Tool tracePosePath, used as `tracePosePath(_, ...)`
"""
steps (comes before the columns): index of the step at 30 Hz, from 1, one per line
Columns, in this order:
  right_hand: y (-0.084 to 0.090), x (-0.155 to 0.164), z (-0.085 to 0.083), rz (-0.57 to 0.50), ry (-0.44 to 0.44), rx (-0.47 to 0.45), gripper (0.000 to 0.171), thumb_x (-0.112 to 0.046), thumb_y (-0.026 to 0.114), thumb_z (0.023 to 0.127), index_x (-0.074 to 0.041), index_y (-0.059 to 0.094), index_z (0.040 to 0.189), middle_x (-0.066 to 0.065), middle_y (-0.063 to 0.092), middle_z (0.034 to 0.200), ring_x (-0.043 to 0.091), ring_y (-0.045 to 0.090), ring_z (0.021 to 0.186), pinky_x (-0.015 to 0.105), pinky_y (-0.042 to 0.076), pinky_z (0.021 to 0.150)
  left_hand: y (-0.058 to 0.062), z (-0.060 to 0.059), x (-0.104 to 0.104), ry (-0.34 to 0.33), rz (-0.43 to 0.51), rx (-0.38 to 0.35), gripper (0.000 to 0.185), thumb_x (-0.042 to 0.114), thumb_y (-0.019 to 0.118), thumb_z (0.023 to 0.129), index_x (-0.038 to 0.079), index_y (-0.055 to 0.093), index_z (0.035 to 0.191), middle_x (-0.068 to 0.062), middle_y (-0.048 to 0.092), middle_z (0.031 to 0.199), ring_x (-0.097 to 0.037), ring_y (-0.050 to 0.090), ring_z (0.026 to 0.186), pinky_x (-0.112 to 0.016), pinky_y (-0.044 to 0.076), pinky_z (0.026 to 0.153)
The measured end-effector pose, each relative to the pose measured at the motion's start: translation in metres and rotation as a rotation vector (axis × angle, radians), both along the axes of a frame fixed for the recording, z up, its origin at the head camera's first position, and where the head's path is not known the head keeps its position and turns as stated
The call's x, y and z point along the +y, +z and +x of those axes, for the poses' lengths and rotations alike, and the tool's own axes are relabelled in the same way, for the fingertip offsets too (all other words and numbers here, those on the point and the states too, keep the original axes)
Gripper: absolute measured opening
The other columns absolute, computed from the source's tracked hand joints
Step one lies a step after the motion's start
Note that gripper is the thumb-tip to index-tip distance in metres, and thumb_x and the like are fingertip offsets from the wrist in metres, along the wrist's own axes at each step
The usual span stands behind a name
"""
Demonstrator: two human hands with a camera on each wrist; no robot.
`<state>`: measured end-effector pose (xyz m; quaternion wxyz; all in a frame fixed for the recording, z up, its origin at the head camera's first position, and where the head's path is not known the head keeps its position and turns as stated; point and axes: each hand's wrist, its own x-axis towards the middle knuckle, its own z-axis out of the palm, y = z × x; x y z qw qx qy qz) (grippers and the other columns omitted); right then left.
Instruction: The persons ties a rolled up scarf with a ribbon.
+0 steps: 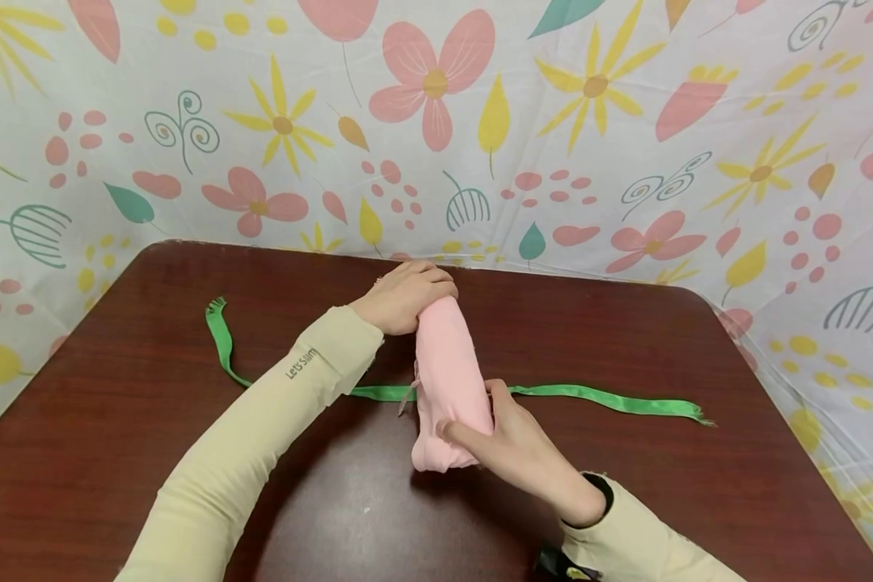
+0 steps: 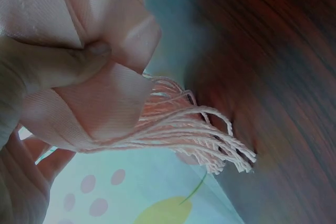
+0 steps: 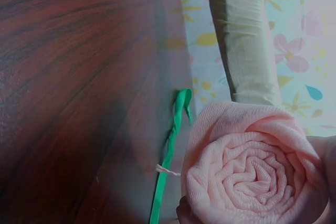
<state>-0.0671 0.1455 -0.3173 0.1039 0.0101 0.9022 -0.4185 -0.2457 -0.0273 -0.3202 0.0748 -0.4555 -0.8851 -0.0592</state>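
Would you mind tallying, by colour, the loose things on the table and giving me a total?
Pink: 1, the rolled towel, gripped at its ends by the left hand and the right hand.
Green: 1, the ribbon lying flat across the table, passing under the towel.
Total: 2.

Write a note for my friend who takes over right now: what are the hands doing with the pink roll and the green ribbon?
Left hand: grips the far end of the pink towel roll.
Right hand: grips the near end.
Green ribbon: lies flat on the brown table, running under the roll.
Done: the towel is rolled tight, with its fringe hanging loose.
Left, probably: the ribbon is not yet wrapped or tied round the roll.
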Motion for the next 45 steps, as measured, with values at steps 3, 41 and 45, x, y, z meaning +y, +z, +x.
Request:
tracePosePath(3, -0.003, 0.0, 0.0, -0.01, 0.005, -0.004, 0.053, -0.033, 0.075, 0.077, -0.008, 0.05, 0.116, 0.003, 0.063, 0.089, 0.012, 0.058, 0.075, 0.028, 0.048, 0.067, 0.0, 0.001, 0.0, 0.019, -0.025, -0.029, 0.05, -0.01, 0.057, 0.079, 0.017, 0.062, 0.12, -0.006, 0.053, 0.136, -0.029, 0.042, 0.132, -0.045, 0.03, 0.112)
tracePosePath(41, -0.025, -0.001, -0.003, 0.068, 0.095, -0.033, 0.063, -0.048, 0.075, 0.075, -0.006, 0.053, 0.116, 0.001, 0.063, 0.087, 0.011, 0.056, 0.077, 0.028, 0.046, 0.066, -0.024, 0.001, -0.003, 0.007, -0.089, -0.019, 0.042, -0.006, 0.062, 0.08, 0.017, 0.064, 0.115, -0.008, 0.059, 0.118, -0.029, 0.054, 0.113, -0.043, 0.043, 0.099)
tracePosePath(45, -0.027, 0.0, -0.003, 0.083, 0.105, -0.028, 0.063, -0.048, 0.075, 0.075, -0.006, 0.053, 0.116, 0.0, 0.062, 0.087, 0.011, 0.056, 0.076, 0.028, 0.046, 0.065, -0.026, -0.001, 0.0, -0.001, -0.095, -0.02, 0.04, -0.005, 0.06, 0.082, 0.017, 0.064, 0.116, -0.008, 0.059, 0.119, -0.028, 0.053, 0.114, -0.041, 0.044, 0.1)
